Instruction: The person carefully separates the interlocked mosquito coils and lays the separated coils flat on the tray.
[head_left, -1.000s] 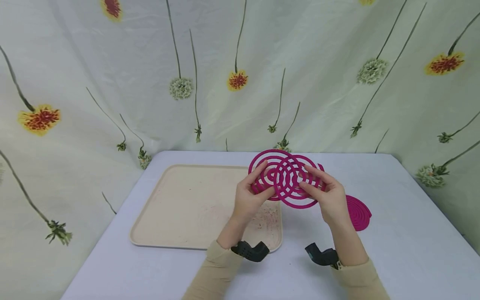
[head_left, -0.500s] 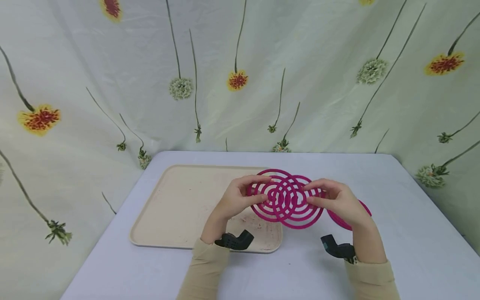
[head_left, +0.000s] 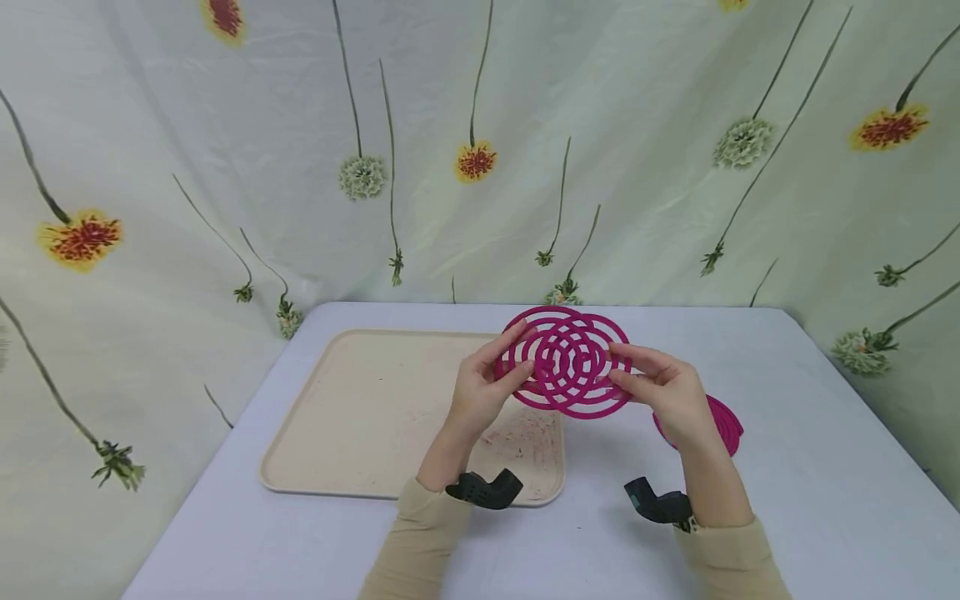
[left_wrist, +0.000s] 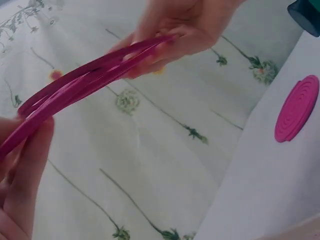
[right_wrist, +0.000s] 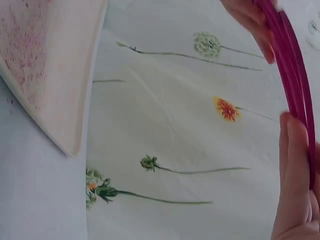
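No text, label, brand, number or sign can be read in any view; neither at the grip nor to either side of it, below it or behind it.

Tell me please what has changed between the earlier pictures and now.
The two pink spirals dipped, then rose again in the head view, and now overlap more. The left hand and right hand moved with them, both keeping their grip. The tray and the pink coil lying apart stayed.
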